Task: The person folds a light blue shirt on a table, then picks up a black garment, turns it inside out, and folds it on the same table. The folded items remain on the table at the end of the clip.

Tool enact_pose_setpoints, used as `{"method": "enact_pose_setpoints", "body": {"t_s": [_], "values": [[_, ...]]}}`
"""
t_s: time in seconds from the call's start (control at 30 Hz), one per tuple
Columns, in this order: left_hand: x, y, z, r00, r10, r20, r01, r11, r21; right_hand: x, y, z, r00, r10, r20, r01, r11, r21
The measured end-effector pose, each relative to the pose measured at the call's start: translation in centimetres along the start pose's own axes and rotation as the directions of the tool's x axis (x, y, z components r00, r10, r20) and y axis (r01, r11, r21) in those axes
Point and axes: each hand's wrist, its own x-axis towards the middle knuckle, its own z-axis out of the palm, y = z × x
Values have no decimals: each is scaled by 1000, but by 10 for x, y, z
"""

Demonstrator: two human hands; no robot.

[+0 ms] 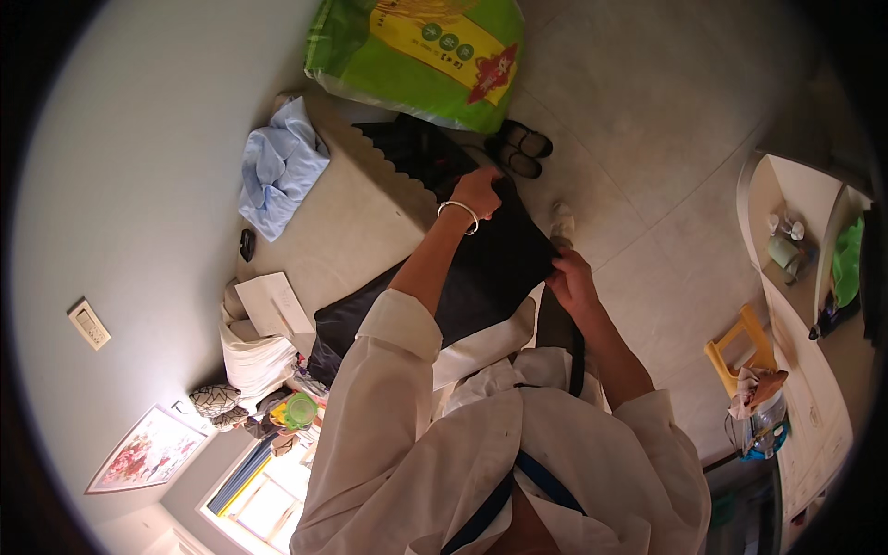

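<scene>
A black cloth item (489, 277), perhaps a garment, lies across the edge of a beige-covered surface (347, 215) with a scalloped border. My left hand (479, 193), a silver bangle at its wrist, is closed on the upper part of this cloth. With thumb and fingers, my right hand (573, 281) pinches its right-hand corner. The fabric is spread between both hands. More dark fabric (423, 152) hangs by the scalloped edge beyond my left hand; whether it is the same piece I cannot tell.
A light blue cloth (283, 170) lies crumpled by the wall, above a white flat box (275, 305). A large green printed bag (423, 62) stands ahead, near dark shoes (522, 149) on the tiled floor. To the right are a yellow stool (746, 340) and a white cabinet (812, 416).
</scene>
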Motion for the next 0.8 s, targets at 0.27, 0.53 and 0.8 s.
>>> {"method": "enact_pose_setpoints", "body": {"t_s": [0.27,0.53,0.8], "values": [[7,3,2,982,-155,109,141,982,129,-23,-22,13,969,167,185,-213,940,267],[-24,18,-8,998,-66,-8,64,983,-171,-30,-27,17,946,66,318,-88,994,57],[-66,19,-15,984,164,-72,-179,889,-421,-67,-44,53,916,-278,288,400,665,-631]]}}
